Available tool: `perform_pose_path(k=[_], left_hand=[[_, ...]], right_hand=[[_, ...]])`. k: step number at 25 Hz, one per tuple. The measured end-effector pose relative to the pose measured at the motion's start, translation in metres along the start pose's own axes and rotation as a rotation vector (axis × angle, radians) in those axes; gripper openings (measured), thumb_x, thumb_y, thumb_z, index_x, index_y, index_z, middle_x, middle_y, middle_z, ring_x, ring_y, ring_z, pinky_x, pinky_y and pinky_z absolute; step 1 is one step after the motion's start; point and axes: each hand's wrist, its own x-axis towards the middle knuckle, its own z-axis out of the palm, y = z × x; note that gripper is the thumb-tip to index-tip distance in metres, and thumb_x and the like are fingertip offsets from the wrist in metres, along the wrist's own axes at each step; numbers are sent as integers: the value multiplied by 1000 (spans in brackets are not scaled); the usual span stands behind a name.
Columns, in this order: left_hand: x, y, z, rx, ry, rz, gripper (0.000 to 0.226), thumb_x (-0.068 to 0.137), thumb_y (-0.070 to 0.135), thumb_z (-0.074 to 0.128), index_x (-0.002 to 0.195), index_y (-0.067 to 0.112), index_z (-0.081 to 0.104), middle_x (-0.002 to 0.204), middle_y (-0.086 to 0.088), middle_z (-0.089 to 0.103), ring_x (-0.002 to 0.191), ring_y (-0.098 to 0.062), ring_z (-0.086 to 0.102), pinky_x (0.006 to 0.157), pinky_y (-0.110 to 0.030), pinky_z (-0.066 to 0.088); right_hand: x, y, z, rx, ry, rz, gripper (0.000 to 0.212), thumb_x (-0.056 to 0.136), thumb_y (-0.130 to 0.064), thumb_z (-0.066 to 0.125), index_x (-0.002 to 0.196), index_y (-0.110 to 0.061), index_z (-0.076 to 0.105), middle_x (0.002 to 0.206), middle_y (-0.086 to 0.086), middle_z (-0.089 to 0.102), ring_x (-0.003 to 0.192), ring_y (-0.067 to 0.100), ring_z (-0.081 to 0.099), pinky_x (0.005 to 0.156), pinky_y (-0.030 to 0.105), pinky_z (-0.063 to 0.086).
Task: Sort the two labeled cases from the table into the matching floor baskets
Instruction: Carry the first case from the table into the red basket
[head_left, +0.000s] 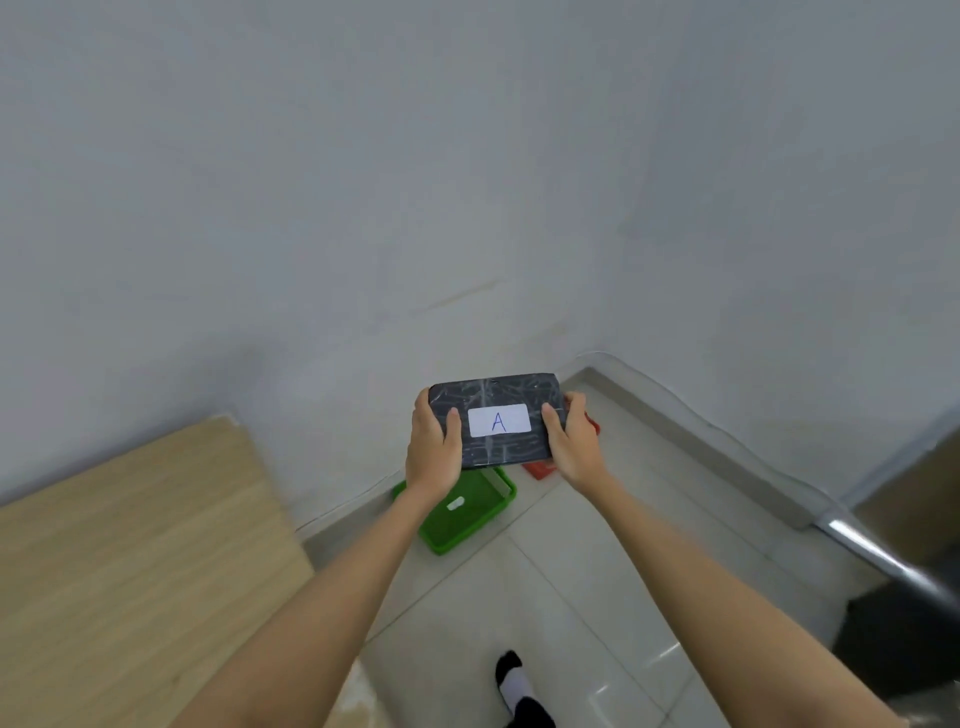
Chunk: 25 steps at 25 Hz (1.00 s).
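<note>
Both grips closed on one dark case (493, 420): left hand (434, 449), right hand (571, 441); two floor baskets below.

- A pale grey wall (467, 182) fills the far part of the view and meets a second wall at a corner on the right.
- Glossy light floor tiles (571, 597) run from near to far, with a grey skirting strip (701, 447) along the right wall.
- A shiny metal bar (883, 561) slants at the right edge.
- A black and white sock (519, 691) is on the foot at the near edge.
</note>
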Motion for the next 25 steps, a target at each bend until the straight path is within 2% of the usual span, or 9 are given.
perform_pose_path(k=[4,8,11,13,17,20,23,25], left_hand=[[83,22,97,-54,-51,-28,50,98,30,36,145,16,24,145,-4,44,127,-22,48,93,-26,35],[169,56,178,-76,-104,-51,52,98,30,36,146,16,22,145,-7,44,129,-24,47,105,-37,39],[223,71,222,-72,-95,-32,48,97,29,38,143,16,29,139,-6,49,125,-24,50,104,-38,41],[253,69,245,-64,-92,-27,46,97,29,39,140,16,32,137,-6,50,123,-23,50,103,-38,41],[304,46,291,-37,-19,-129,48,97,29,39,141,15,29,132,-9,55,118,-27,54,100,-42,45],[342,30,331,-9,69,-193,46,98,29,39,140,16,28,123,-10,62,109,-30,60,90,-36,48],[369,19,374,-44,181,-319,47,98,28,39,141,15,26,122,-12,63,109,-32,61,95,-44,50],[379,8,408,-51,227,-384,50,98,26,40,143,12,24,127,-13,61,114,-32,58,98,-41,47]], right_hand=[[107,26,-49,-42,27,35,24,98,-35,40,109,-13,39,97,1,59,87,22,59,78,39,48],[215,36,-101,-77,26,-7,17,99,-34,40,106,-18,39,95,-4,57,80,12,58,65,26,45],[281,51,-119,-14,28,36,14,98,-35,40,103,-22,36,102,5,61,87,27,65,72,47,56],[319,65,-120,2,7,44,15,98,-35,40,105,-22,36,104,4,61,91,28,65,76,50,56],[403,101,-111,-24,-118,2,24,99,-32,40,111,-12,40,101,1,58,90,17,59,76,34,49],[476,132,-101,-45,-270,-28,31,99,-31,40,117,-5,40,101,2,59,91,19,59,77,37,51],[543,162,-95,-78,-420,-34,30,100,-30,39,117,-5,39,96,0,58,86,17,58,63,24,46],[577,185,-94,-116,-485,-88,29,99,-31,39,115,-6,40,94,0,58,84,18,58,59,21,44]])
